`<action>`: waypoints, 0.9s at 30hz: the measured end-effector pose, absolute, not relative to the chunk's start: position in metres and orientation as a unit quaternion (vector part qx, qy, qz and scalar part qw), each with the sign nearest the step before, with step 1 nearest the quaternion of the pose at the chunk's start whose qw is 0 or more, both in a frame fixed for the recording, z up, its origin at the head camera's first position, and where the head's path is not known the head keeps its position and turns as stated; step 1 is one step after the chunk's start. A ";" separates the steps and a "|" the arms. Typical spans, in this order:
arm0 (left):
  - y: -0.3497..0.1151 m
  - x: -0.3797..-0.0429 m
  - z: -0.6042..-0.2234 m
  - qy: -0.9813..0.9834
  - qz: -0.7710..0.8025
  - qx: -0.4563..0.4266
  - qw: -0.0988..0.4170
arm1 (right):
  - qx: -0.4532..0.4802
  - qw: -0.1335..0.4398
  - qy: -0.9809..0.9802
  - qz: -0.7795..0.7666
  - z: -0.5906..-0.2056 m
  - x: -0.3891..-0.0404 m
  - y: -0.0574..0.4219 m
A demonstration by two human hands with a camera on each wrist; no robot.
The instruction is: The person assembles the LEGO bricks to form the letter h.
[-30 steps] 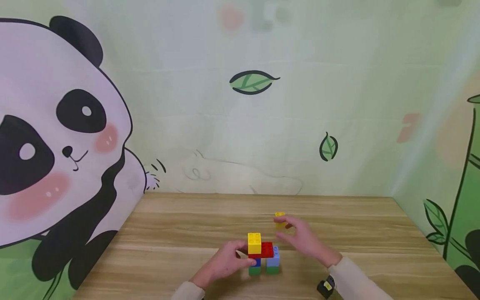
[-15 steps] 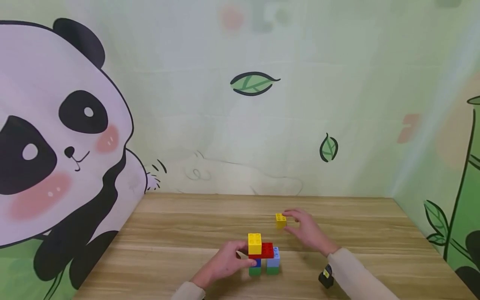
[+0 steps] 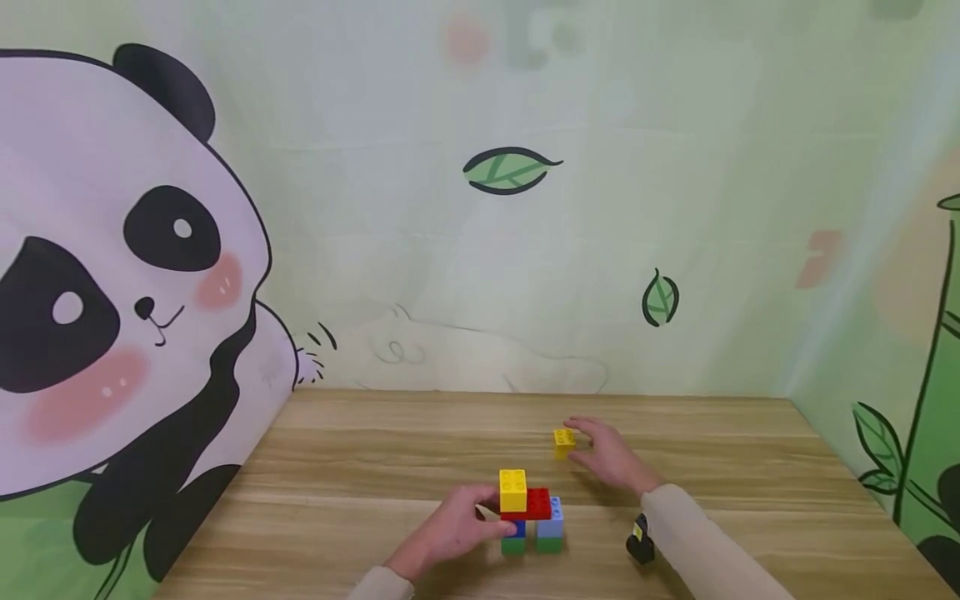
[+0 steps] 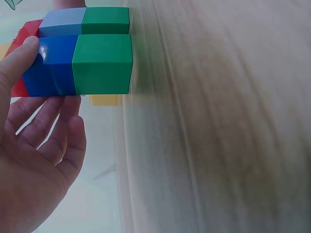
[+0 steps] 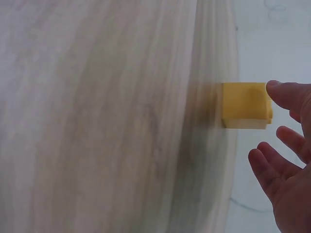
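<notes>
My left hand (image 3: 456, 525) grips a small arch of toy building bricks. Its thumb lies on the dark blue brick (image 4: 53, 65), and the other fingers reach behind. Green bricks (image 4: 103, 64) form the two feet, a light blue brick (image 3: 551, 523) tops the right one, and a red brick (image 3: 538, 503) bridges both. A yellow brick (image 3: 513, 492) sits on the red one's left end. Farther back, a loose yellow brick (image 3: 564, 444) stands on the table. Beside its right side is my right hand (image 3: 611, 457), fingers apart; whether the thumb touches the brick (image 5: 245, 104) cannot be told.
The wooden table (image 3: 375, 467) ends at a printed backdrop (image 3: 420, 250) with a panda (image 3: 172, 225) and leaves. A small black device (image 3: 641, 540) sits by the right sleeve (image 3: 697, 533).
My right hand, which partly covered the loose yellow brick, has moved to the right of it, uncovering its studs. The left hand keeps its grip on the arch.
</notes>
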State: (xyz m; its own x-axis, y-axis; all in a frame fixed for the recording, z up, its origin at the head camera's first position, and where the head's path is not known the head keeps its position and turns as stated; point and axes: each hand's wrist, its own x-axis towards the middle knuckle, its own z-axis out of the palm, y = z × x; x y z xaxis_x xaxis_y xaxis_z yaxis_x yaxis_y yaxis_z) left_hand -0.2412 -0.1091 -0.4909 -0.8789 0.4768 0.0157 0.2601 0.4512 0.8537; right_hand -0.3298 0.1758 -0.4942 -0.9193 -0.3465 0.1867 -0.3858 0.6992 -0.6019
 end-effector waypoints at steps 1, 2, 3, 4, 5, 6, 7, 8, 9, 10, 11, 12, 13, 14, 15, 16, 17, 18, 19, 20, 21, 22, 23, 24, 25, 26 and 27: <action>-0.109 -0.241 -0.491 0.844 0.476 0.217 0.116 | 0.197 0.026 -0.921 0.334 -0.496 -0.331 0.176; -0.109 -0.242 -0.491 0.845 0.476 0.215 0.118 | 0.195 0.024 -0.921 0.336 -0.497 -0.331 0.176; -0.109 -0.242 -0.490 0.845 0.476 0.214 0.120 | 0.189 0.019 -0.920 0.342 -0.499 -0.332 0.176; -0.109 -0.242 -0.490 0.845 0.475 0.215 0.120 | 0.188 0.017 -0.919 0.345 -0.501 -0.333 0.176; -0.108 -0.242 -0.490 0.845 0.475 0.212 0.122 | 0.186 0.015 -0.918 0.349 -0.502 -0.333 0.176; -0.108 -0.242 -0.491 0.846 0.474 0.212 0.122 | 0.186 0.012 -0.918 0.350 -0.503 -0.334 0.176; -0.108 -0.242 -0.491 0.847 0.473 0.211 0.123 | 0.183 0.010 -0.917 0.353 -0.504 -0.334 0.176; -0.108 -0.243 -0.491 0.848 0.472 0.210 0.123 | 0.183 0.009 -0.917 0.355 -0.505 -0.335 0.176; -0.108 -0.242 -0.491 0.848 0.472 0.210 0.123 | 0.180 0.007 -0.917 0.356 -0.505 -0.335 0.176; -0.108 -0.242 -0.491 0.848 0.471 0.209 0.123 | 0.179 0.006 -0.917 0.357 -0.506 -0.336 0.176; -0.108 -0.242 -0.491 0.848 0.471 0.208 0.124 | 0.177 0.005 -0.917 0.357 -0.506 -0.336 0.176; -0.108 -0.243 -0.491 0.848 0.471 0.210 0.123 | 0.175 0.004 -0.917 0.358 -0.507 -0.337 0.176; -0.109 -0.242 -0.491 0.847 0.472 0.210 0.123 | 0.175 0.005 -0.917 0.357 -0.507 -0.337 0.175; -0.109 -0.242 -0.491 0.846 0.474 0.212 0.123 | 0.173 0.004 -0.917 0.360 -0.507 -0.338 0.175; -0.109 -0.242 -0.491 0.845 0.476 0.213 0.122 | 0.170 0.003 -0.917 0.362 -0.507 -0.338 0.175; -0.109 -0.242 -0.491 0.843 0.477 0.215 0.122 | 0.169 0.002 -0.916 0.364 -0.507 -0.338 0.174; -0.110 -0.242 -0.491 0.842 0.479 0.218 0.122 | 0.167 0.003 -0.916 0.365 -0.508 -0.339 0.174; -0.110 -0.243 -0.491 0.840 0.481 0.219 0.123 | 0.166 0.002 -0.916 0.366 -0.508 -0.339 0.174; -0.111 -0.243 -0.491 0.839 0.481 0.224 0.123 | 0.165 0.003 -0.916 0.365 -0.508 -0.339 0.173; -0.112 -0.245 -0.494 0.840 0.476 0.231 0.120 | 0.159 0.001 -0.915 0.370 -0.508 -0.340 0.173; -0.113 -0.245 -0.494 0.840 0.475 0.236 0.119 | 0.158 0.002 -0.915 0.371 -0.508 -0.340 0.173; -0.113 -0.246 -0.495 0.841 0.470 0.238 0.121 | 0.155 0.002 -0.915 0.373 -0.509 -0.340 0.173; -0.114 -0.247 -0.495 0.841 0.469 0.241 0.120 | 0.152 0.003 -0.915 0.375 -0.509 -0.341 0.172; -0.114 -0.247 -0.495 0.841 0.469 0.242 0.120 | 0.150 0.003 -0.914 0.376 -0.509 -0.341 0.172; -0.114 -0.247 -0.495 0.842 0.468 0.242 0.120 | 0.147 0.003 -0.914 0.377 -0.509 -0.341 0.171; -0.113 -0.247 -0.495 0.842 0.469 0.237 0.122 | 0.143 0.001 -0.914 0.380 -0.509 -0.341 0.171; -0.112 -0.245 -0.492 0.841 0.474 0.229 0.125 | 0.140 0.000 -0.915 0.379 -0.509 -0.341 0.170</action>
